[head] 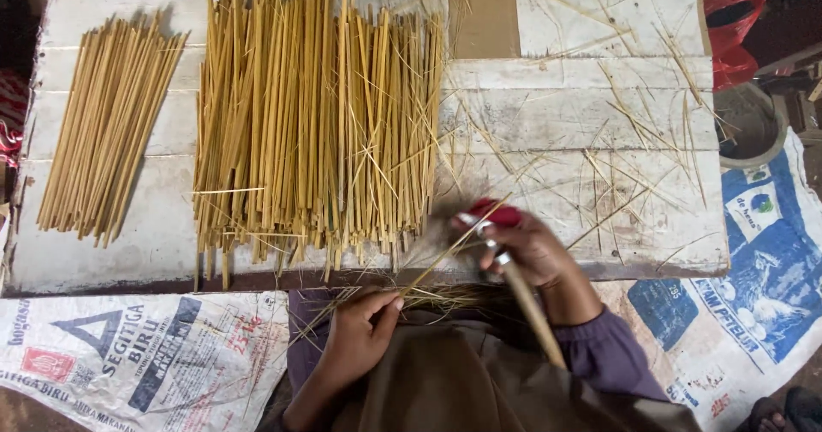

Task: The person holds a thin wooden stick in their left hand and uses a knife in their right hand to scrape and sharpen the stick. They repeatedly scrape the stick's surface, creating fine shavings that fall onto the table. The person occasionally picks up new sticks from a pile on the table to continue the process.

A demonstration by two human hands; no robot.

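A thin straw stalk [445, 256] is pinched by the left hand [360, 329], slanting up-right to the right hand [535, 248], whose fingers are clenched around a wooden-handled knife [514, 269].

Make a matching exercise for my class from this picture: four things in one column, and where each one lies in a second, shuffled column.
Things
1. small bundle of sticks
2. big pile of sticks
3. red bag
4. knife

Places
A. in the right hand
B. far left of the white board
C. beyond the board's top right corner
D. middle of the board, right of the small bundle

Pairs: 1-B, 2-D, 3-C, 4-A
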